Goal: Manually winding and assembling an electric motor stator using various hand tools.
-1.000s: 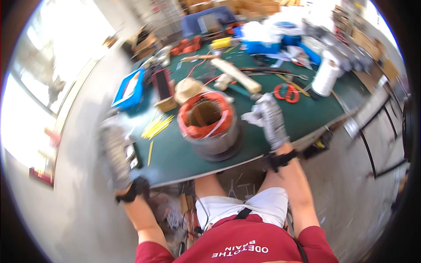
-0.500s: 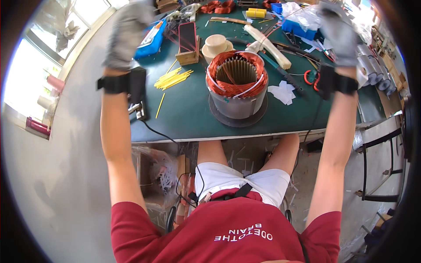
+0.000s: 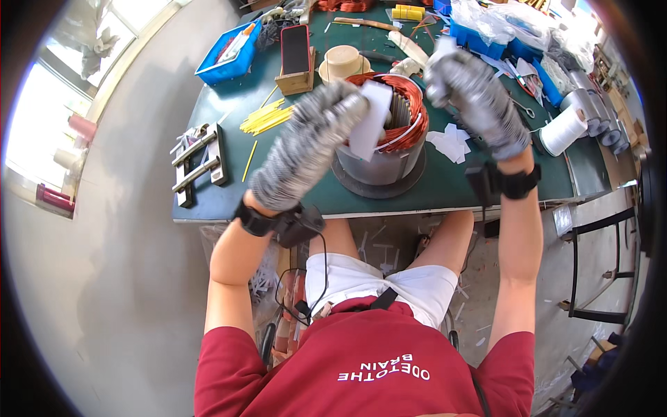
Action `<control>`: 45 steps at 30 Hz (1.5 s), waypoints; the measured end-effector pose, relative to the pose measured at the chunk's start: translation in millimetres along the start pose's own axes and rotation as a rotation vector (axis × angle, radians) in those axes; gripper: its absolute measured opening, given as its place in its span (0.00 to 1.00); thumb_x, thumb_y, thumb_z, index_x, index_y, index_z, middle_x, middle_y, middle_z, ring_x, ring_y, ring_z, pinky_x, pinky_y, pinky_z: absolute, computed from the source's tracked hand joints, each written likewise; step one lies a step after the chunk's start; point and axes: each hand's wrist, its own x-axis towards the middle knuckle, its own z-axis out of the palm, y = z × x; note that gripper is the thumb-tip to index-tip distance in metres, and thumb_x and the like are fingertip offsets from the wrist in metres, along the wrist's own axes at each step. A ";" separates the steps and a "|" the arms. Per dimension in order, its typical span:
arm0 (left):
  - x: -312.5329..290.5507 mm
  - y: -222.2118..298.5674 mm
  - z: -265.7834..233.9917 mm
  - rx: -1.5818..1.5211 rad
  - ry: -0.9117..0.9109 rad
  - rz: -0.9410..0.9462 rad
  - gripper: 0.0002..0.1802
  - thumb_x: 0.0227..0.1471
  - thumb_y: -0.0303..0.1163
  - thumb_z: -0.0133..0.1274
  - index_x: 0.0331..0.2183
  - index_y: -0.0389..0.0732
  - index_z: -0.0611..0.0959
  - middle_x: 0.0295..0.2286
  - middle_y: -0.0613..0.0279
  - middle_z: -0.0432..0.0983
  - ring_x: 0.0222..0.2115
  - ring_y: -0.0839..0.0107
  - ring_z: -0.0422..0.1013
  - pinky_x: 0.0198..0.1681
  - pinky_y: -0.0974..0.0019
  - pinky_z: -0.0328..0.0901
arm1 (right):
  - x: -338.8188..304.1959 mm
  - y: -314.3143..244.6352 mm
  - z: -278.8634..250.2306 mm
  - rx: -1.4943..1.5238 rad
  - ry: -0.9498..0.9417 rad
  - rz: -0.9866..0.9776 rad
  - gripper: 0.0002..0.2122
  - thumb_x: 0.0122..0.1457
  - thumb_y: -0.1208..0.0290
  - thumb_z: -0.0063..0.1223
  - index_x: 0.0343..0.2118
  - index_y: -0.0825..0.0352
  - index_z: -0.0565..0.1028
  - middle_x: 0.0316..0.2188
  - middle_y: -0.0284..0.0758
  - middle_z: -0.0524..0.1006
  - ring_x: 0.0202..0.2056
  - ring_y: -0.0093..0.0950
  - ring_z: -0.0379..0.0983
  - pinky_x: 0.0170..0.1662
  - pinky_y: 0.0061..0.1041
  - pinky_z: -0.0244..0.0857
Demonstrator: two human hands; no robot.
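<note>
My left hand (image 3: 319, 132), in a grey knitted glove, pinches a flat white piece of sheet (image 3: 371, 121). The sheet is raised in front of a motor stator (image 3: 381, 165), a grey cylinder with red-brown copper windings (image 3: 414, 104) around its slotted bore. The sheet and hand hide the stator's left side. My gloved right hand (image 3: 476, 97) is raised just right of the stator, its fingers curled. A pale bit shows at its fingertips, too blurred to name. Below it lie white paper pieces (image 3: 450, 144). The stator stands upright on a dark round base (image 3: 410, 186).
Yellow sticks (image 3: 267, 118) and a metal frame (image 3: 201, 163) lie to the left. Behind stand a phone on a wooden block (image 3: 295, 52), a cream stepped round piece (image 3: 344, 64) and a blue tray (image 3: 229, 55). A white spool (image 3: 563, 131) and grey rolls stand right.
Both hands have come inward from the far left and far right sides of the table toward the stator. The white sheet now shows in my left hand.
</note>
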 end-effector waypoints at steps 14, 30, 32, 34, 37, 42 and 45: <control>11.0 -38.0 13.8 -0.403 0.467 0.183 0.11 0.55 0.32 0.45 0.38 0.36 0.70 0.32 0.56 0.72 0.34 0.69 0.71 0.43 0.69 0.65 | -55.4 55.4 -15.2 -0.022 0.516 0.008 0.07 0.59 0.69 0.44 0.39 0.62 0.70 0.24 0.26 0.69 0.21 0.12 0.61 0.22 0.11 0.57; 67.1 -42.6 35.1 0.602 -0.059 0.217 0.11 0.45 0.25 0.51 0.36 0.37 0.75 0.31 0.56 0.71 0.36 0.59 0.65 0.43 0.59 0.58 | 38.0 55.6 -15.7 -0.331 0.022 -0.162 0.05 0.57 0.68 0.48 0.30 0.63 0.72 0.28 0.31 0.70 0.31 0.20 0.68 0.35 0.19 0.63; 76.4 -45.0 23.3 0.663 -0.339 0.458 0.08 0.48 0.26 0.49 0.34 0.38 0.75 0.33 0.56 0.69 0.38 0.59 0.64 0.43 0.65 0.60 | 34.6 71.6 -23.2 0.154 0.075 -0.212 0.07 0.58 0.67 0.47 0.28 0.64 0.70 0.23 0.29 0.69 0.27 0.19 0.67 0.34 0.17 0.61; 63.6 -42.7 7.0 0.452 -0.254 0.221 0.09 0.52 0.27 0.44 0.37 0.40 0.73 0.36 0.59 0.69 0.39 0.65 0.66 0.46 0.65 0.59 | 38.0 87.6 -37.9 0.796 0.182 -0.276 0.05 0.57 0.70 0.46 0.28 0.65 0.69 0.26 0.30 0.70 0.28 0.20 0.68 0.37 0.23 0.64; 52.8 -30.2 -10.7 -0.499 -0.168 0.076 0.17 0.56 0.33 0.42 0.45 0.35 0.70 0.47 0.51 0.64 0.49 0.60 0.62 0.55 0.59 0.55 | 13.8 101.8 -70.2 0.825 0.613 -0.366 0.04 0.57 0.70 0.44 0.32 0.64 0.68 0.27 0.30 0.71 0.28 0.21 0.68 0.38 0.24 0.65; 31.9 -93.1 -27.8 0.131 0.206 0.214 0.21 0.58 0.37 0.33 0.49 0.37 0.66 0.48 0.49 0.64 0.52 0.58 0.58 0.56 0.57 0.51 | -26.3 89.4 -30.1 0.403 0.722 -0.020 0.09 0.60 0.63 0.42 0.38 0.61 0.68 0.27 0.29 0.71 0.28 0.19 0.68 0.33 0.20 0.66; 43.8 -112.7 12.0 0.839 0.402 0.312 0.16 0.56 0.32 0.41 0.45 0.36 0.71 0.45 0.54 0.67 0.47 0.64 0.61 0.52 0.64 0.54 | -38.2 98.4 11.3 0.289 0.605 -0.034 0.09 0.61 0.68 0.39 0.39 0.65 0.70 0.28 0.26 0.70 0.32 0.15 0.66 0.36 0.16 0.62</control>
